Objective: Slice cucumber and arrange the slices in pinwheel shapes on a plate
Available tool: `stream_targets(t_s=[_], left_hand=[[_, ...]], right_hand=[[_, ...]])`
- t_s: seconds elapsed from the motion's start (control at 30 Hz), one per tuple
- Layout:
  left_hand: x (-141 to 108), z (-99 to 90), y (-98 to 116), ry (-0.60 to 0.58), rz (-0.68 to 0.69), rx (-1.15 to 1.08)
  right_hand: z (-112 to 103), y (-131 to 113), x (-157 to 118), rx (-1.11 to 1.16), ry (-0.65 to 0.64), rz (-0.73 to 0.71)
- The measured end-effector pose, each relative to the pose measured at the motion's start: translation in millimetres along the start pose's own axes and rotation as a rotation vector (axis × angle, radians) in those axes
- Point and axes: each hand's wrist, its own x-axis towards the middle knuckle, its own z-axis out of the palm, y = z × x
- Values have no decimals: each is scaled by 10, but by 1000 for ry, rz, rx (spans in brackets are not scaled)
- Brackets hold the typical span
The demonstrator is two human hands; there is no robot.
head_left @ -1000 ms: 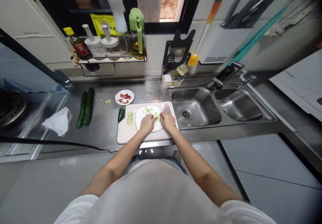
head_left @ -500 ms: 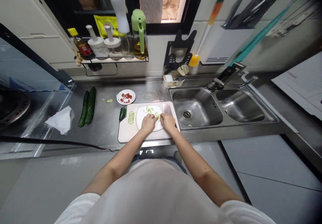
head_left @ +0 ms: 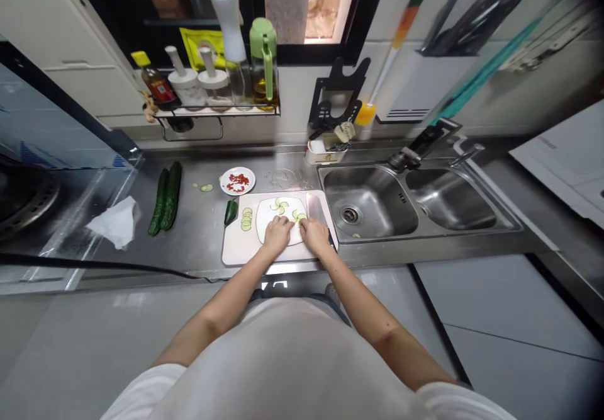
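Cannot read the red label (head_left: 165,90) on the bottle (head_left: 150,75). Have left hand (head_left: 277,235) and right hand (head_left: 314,233) just apart over the white plate (head_left: 262,216), at the cucumber slices (head_left: 297,214); cannot tell whether pinching any. Find the plate on the cutting board (head_left: 236,247), by the front edge of the table (head_left: 198,237), with the knife (head_left: 316,205) along the board's right edge near the sink (head_left: 382,209). See red pieces (head_left: 240,181) on a dish (head_left: 224,182) behind the board's back edge, whole cucumbers (head_left: 171,196) well beyond its left edge
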Motion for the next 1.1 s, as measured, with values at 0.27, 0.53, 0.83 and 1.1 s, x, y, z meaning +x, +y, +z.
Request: stream_targets(t_s=[0.27,0.53,0.83,1.1], left_hand=[[-288,-114,-174,220,-110,-114],[-640,-202,-753,320,-518,-54],[-608,-274,-843,206,-723,-27],[-591,-244,-876,325,-807,-219]], right_hand=[[29,-36,-167,157,150,-2],[140,6,-414,255,199,-81],[219,42,-548,307,196,-83],[221,49,-535,323,223,-87]])
